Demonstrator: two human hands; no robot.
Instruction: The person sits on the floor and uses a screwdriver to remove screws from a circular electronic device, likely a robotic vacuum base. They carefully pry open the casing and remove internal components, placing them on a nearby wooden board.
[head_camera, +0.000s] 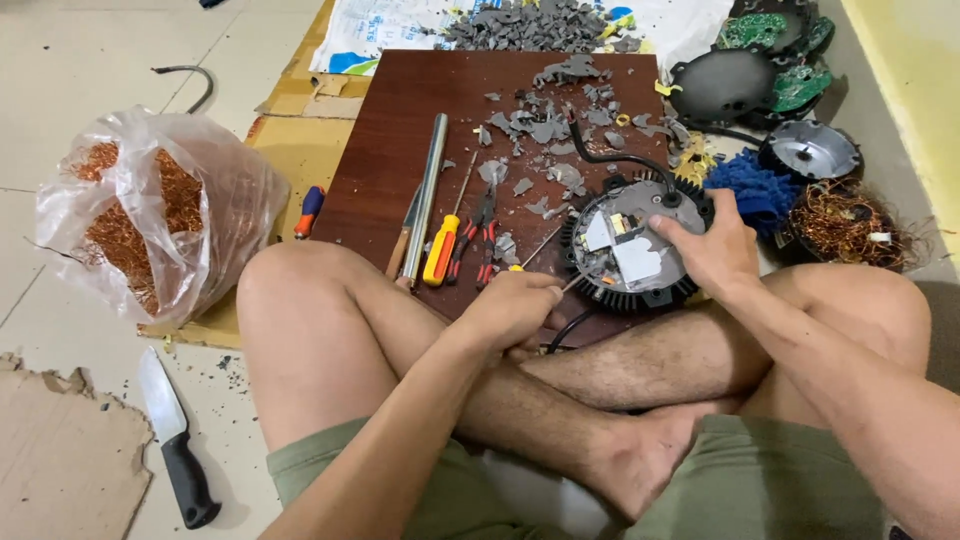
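Observation:
I sit cross-legged at a dark brown board (400, 130). My right hand (712, 248) grips the right rim of a round black finned lamp housing (625, 250), which lies open with white and grey parts inside and a black cable coming off it. My left hand (510, 308) is closed around a thin screwdriver (545, 240), whose shaft points up toward the housing's left edge. Just left of that hand lie a yellow-handled screwdriver (441, 250), red-handled pliers (482, 235) and a long metal rod (428, 190).
Grey broken plastic chips (545, 120) litter the board's far half. A clear bag of copper wire (140, 215) sits on the left, and a black-handled knife (170, 430) lies on the floor. Black housings, green circuit boards (790, 85) and a copper tangle (840, 225) crowd the right.

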